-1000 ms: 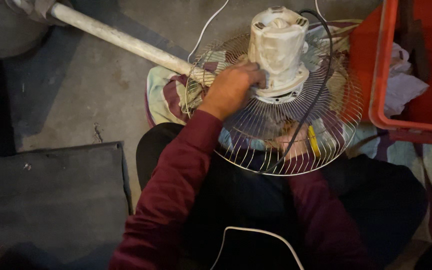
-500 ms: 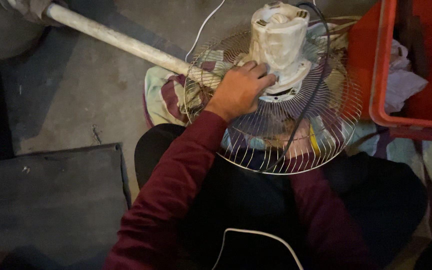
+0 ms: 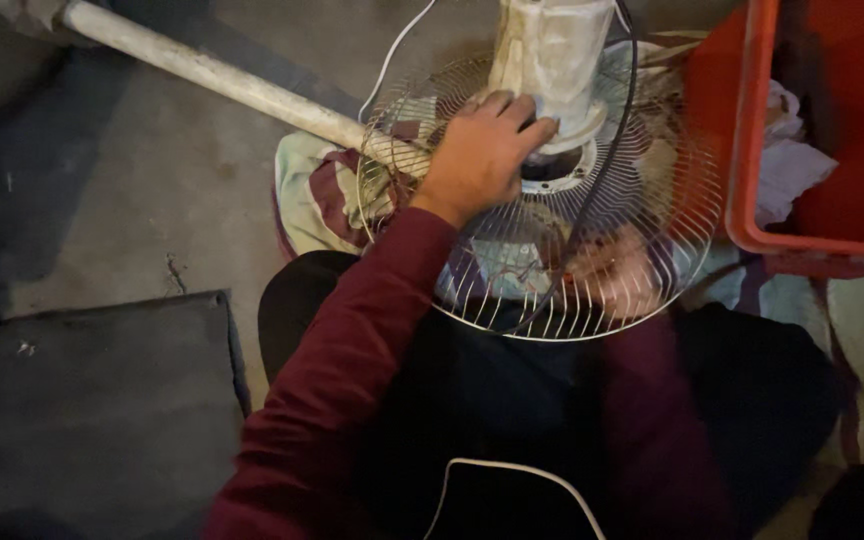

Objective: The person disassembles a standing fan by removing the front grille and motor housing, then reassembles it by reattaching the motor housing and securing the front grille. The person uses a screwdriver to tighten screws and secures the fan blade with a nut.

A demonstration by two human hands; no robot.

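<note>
Head view: the fan motor housing (image 3: 552,65), off-white and roughly cylindrical, stands on the back of the round wire fan guard (image 3: 542,200), which lies nearly flat over the person's lap. The housing's long axis runs up and away from the camera, about square to the guard's plane. The left hand (image 3: 477,160) lies palm-down on the guard just left of the housing; its fingers (image 3: 522,120) curl partly closed against the housing's lower collar, touching it, not wrapped fully round. So the housing sits directly ahead and right of that hand, in contact. The right hand (image 3: 612,270) is under the guard, seen blurred through the wires; cannot tell whether it grips anything or how wide it is. The left hand is nearer the housing. The pale fan pole (image 3: 232,85) runs off up-left from the guard's edge. A red crate (image 3: 752,130) stands just right of the guard.
</note>
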